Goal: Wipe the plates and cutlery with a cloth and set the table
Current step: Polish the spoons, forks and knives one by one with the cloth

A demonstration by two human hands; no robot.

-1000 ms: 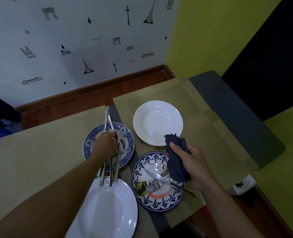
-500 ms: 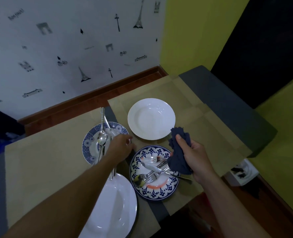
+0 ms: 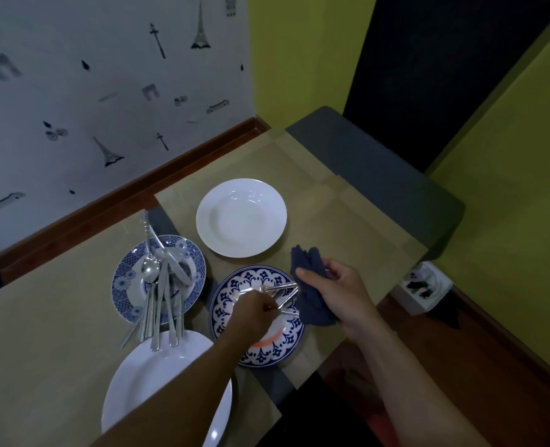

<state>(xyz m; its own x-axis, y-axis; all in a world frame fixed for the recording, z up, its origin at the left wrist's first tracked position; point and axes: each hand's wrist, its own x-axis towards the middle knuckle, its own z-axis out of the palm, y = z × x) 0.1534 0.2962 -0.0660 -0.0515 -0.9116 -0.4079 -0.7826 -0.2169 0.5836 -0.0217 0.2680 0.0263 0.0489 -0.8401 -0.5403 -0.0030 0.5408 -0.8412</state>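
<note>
**Risking a slip while lifting cutlery off the patterned plate**

Head view. Reaching the left hand (image 3: pixel 254 312) into the blue-patterned plate with the orange centre (image 3: pixel 267 353), which sits close to the near edge of the table (image 3: pixel 57 317). Curling its fingers (image 3: pixel 262 303) around the loose cutlery (image 3: pixel 284 289) lying there, with the handles poking out to the right. Holding the dark blue cloth (image 3: pixel 309 262) bunched in the right hand (image 3: pixel 338 291), fingers clenched on it, just beside that plate's right rim. Not managing to tell whether cloth and handle tips are touching. Leaving a second cutlery pile (image 3: pixel 160 295) lying across the blue floral plate (image 3: pixel 128 285) to the left, its handles overhanging the near white plate (image 3: pixel 157 375). Leaving the white deep plate (image 3: pixel 241 217) standing further back.

Judging the grasp itself as the weak point. Pinching several smooth metal pieces at once, and so probably letting one slide free and drop back onto the glaze or over the table edge. Possibly dragging the patterned plate nearer that edge while pulling the cutlery up. Passing the left forearm low over the near white plate, and so risking a knock to the overhanging handles, scattering that pile. Possibly snagging the cloth on a tine while bringing the two hands together.
</note>
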